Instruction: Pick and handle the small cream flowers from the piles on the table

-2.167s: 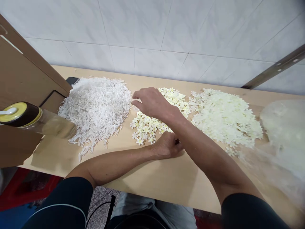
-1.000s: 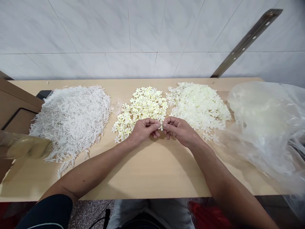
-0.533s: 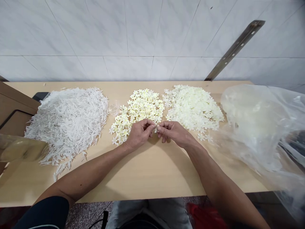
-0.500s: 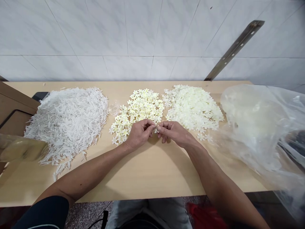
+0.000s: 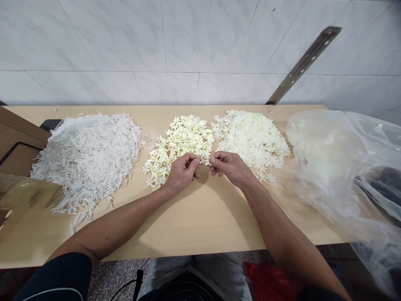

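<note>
Wall: grey-white, tiled, along the far side.
Table: pale, wood-coloured, spanning the scene.
Bag: clear plastic, crumpled, on the right, hanging past the near edge of the table.
Heap of white strips: thin pieces, on the left, a few strays at its near end.
Heap of pale flowers: right of centre, left of the bag.
Heap of yellow-centred flowers: in the middle, just left of the pale flowers; its near edge lies by the hands.
Bottle: see-through, tilted onto its side, at the far left of the scene, cut off by the frame.
Metal bar: slotted, slanting, far right, against the wall.
Left hand: thumb and forefinger brought close together in front of the yellow-centred flowers; whether anything is between them, cannot tell.
Right hand: fingertips pinched, just beside the left hand and apart from it, in front of the pale flowers.
White piece: at the right fingertips, in the narrow gap between the hands; too small to identify.
</note>
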`<action>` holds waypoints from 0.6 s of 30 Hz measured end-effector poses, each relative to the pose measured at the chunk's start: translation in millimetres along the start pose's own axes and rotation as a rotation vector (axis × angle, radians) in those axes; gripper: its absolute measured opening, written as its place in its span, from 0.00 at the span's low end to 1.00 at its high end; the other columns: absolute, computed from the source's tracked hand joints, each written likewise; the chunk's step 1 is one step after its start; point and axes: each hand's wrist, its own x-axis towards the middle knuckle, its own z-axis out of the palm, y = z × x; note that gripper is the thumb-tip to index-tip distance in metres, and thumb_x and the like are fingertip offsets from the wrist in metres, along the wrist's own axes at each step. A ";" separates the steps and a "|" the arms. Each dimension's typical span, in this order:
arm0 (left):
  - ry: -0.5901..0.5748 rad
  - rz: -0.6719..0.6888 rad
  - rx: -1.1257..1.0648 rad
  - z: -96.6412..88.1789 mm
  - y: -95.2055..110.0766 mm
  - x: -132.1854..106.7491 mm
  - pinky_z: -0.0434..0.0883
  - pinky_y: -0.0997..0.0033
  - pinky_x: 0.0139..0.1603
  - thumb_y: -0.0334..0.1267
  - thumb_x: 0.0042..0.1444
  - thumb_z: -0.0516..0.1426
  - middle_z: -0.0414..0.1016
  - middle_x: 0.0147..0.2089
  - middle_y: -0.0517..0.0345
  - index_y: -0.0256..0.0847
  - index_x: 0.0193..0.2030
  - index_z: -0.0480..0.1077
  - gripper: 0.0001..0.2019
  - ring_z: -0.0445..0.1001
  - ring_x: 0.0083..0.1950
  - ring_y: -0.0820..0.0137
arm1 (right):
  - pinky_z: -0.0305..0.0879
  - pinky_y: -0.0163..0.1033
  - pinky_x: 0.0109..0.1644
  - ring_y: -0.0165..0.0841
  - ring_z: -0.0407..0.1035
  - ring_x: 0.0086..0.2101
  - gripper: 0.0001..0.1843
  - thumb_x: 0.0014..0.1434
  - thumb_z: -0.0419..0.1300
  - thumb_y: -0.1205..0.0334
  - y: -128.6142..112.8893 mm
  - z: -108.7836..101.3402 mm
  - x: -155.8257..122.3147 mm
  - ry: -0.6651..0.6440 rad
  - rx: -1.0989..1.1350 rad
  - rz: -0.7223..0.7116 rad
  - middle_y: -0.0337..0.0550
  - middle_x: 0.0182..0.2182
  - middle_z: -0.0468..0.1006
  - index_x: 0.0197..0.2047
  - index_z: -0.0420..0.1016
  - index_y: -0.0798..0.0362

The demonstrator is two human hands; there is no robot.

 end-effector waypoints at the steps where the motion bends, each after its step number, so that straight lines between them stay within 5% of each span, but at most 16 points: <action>1: 0.002 -0.004 -0.011 -0.1 0.1 0.3 0.68 0.76 0.23 0.55 0.66 0.60 0.74 0.23 0.61 0.40 0.39 0.72 0.18 0.72 0.22 0.74 | 0.71 0.37 0.34 0.32 0.75 0.28 0.21 0.52 0.77 0.43 0.3 0.7 0.1 0.006 -0.001 0.003 0.40 0.26 0.80 0.37 0.83 0.52; 18: 0.022 -0.059 -0.136 0.1 1.5 3.1 0.67 0.78 0.21 0.55 0.64 0.62 0.74 0.28 0.60 0.38 0.41 0.73 0.19 0.73 0.23 0.75 | 0.68 0.37 0.29 0.30 0.71 0.22 0.29 0.57 0.70 0.34 -0.3 7.0 -2.2 -0.025 -0.034 -0.012 0.38 0.23 0.74 0.28 0.72 0.52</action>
